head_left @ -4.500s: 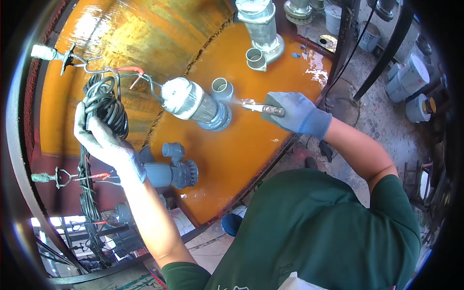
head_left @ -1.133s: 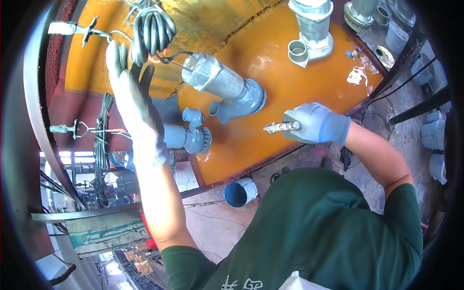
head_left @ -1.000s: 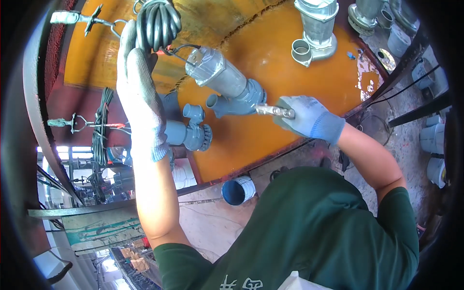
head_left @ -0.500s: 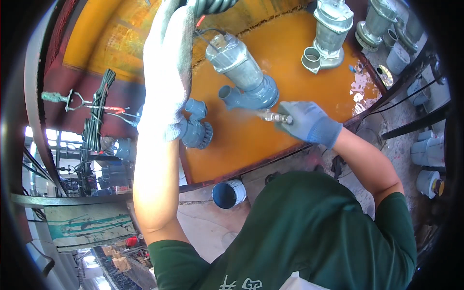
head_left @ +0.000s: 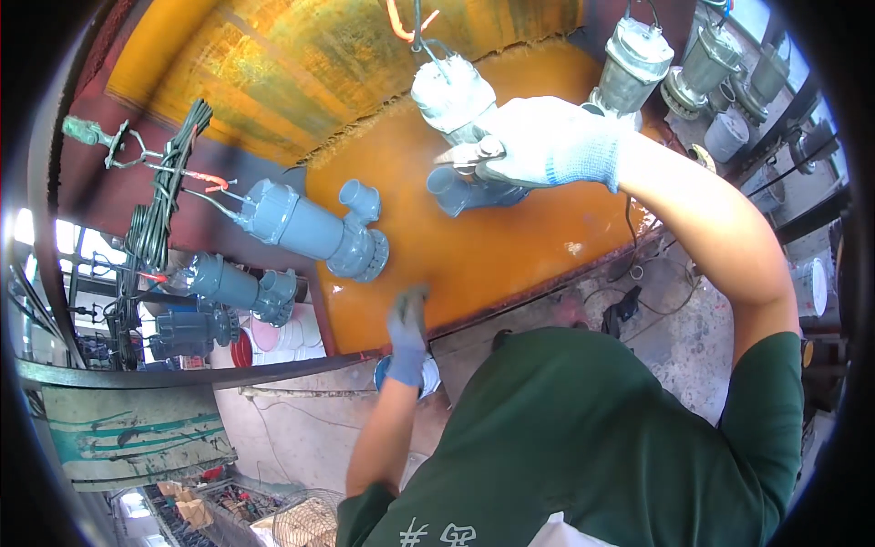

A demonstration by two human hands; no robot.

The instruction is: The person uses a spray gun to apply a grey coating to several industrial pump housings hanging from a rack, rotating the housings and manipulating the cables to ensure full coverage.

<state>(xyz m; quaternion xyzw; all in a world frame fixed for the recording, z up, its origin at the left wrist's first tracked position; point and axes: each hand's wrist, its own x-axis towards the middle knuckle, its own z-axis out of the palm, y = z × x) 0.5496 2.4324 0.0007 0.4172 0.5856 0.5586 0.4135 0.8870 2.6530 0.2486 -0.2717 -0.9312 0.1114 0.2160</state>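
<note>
My right hand [head_left: 538, 146], in a light work glove, is closed around a metal spray gun [head_left: 474, 155]. It is raised in front of a hanging pump [head_left: 453, 91], whose upper body is bare silver and whose lower pipe outlet is blue-grey. Glove and gun hide much of that pump's middle. My left hand [head_left: 408, 326], also gloved, is low at the front rim of the orange-stained booth [head_left: 510, 264]; its fingers are smeared by motion. A blue-grey painted pump [head_left: 305, 223] hangs up and left of it. Partly covered by my left wrist, a paint bucket [head_left: 428, 376] stands below.
More painted pumps [head_left: 223, 281] hang at the left beside bundled black cables [head_left: 173, 191]. Unpainted silver pumps [head_left: 633, 64] hang at the back right. An orange hook [head_left: 406, 27] carries the middle pump. White buckets [head_left: 296, 337] stand at the left; a hose lies on the right floor.
My left hand has come down from high up to the booth's front rim. My right hand has lifted the spray gun from the pump's lower part to its middle. The view has shifted slightly.
</note>
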